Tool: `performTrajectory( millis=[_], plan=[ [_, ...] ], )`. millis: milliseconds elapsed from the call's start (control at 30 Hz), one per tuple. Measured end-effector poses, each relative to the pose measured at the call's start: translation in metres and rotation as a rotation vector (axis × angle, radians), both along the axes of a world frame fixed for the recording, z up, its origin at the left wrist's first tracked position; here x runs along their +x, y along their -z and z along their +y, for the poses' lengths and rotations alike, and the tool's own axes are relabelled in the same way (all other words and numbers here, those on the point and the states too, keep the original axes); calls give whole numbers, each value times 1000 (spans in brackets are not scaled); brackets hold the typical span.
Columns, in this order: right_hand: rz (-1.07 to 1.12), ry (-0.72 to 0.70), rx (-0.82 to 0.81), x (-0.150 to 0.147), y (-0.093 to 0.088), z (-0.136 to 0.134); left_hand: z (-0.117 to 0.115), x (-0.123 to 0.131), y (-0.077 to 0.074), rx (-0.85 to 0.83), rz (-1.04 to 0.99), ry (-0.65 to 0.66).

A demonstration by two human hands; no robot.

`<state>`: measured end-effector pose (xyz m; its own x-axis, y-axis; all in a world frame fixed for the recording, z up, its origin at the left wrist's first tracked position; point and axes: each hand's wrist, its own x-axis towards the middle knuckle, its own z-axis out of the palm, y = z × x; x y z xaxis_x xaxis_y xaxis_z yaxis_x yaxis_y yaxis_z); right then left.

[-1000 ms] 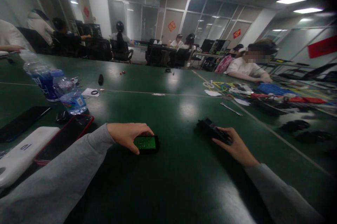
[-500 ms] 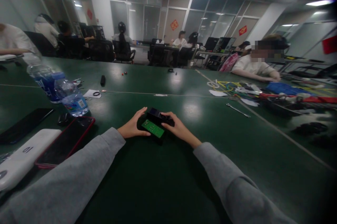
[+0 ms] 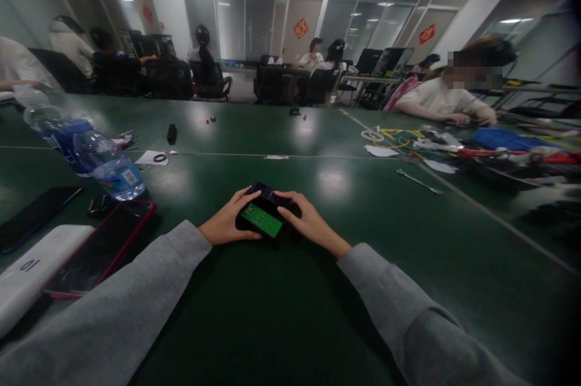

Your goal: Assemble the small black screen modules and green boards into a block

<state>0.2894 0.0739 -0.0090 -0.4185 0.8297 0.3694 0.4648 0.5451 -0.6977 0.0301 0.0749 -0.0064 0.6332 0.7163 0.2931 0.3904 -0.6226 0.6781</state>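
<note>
Between my hands, over the green table, is a black casing (image 3: 262, 188) with an exposed green circuit board (image 3: 265, 221) on its near side. My left hand (image 3: 232, 216) curls round the left end, fingertips on the dark top and thumb by the board's near edge. From the right, my right hand (image 3: 307, 219) grips the casing, fingers over its top and thumb at the board's right corner. Whether the casing and the board's holder are joined or two separate pieces, I cannot tell. The underside is hidden.
To the left are plastic bottles (image 3: 109, 162), a red-edged phone (image 3: 104, 250), a white power bank (image 3: 40, 271) and a dark phone (image 3: 39, 216). A wrench (image 3: 420, 182) and tangled cables (image 3: 399, 138) lie to the right. Across the table sits a person (image 3: 449, 95).
My left fingers have come down from beside the casing onto its top left end. My right hand keeps its grip. The camera view has shifted slightly.
</note>
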Motion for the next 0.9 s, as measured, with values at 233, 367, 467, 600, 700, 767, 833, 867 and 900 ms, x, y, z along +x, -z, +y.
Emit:
performTrajectory(
  millis=[233,367,467,600,700,767,833,867,900],
  plan=[
    [17,-6,-44,0,-4,-3,0,0,-2,0,14,-1],
    [17,-2,-44,0,-3,-3,0,0,-2,8,13,-3],
    [13,0,-39,1,-2,-3,0,-1,-1,-4,8,-2],
    [15,1,-16,0,-1,-2,0,0,0,3,-4,-5],
    [14,3,-6,0,-2,-3,0,0,-1,21,-5,2],
    [10,0,-1,0,-2,-3,-1,-1,-2,36,-11,1],
    [8,-7,12,0,-2,-2,-1,-1,-2,53,-21,-8],
    [9,-11,20,0,-1,-2,-1,0,-2,58,-24,-12],
    [11,-16,27,0,-1,-2,0,0,-1,62,-27,-16]
  ],
)
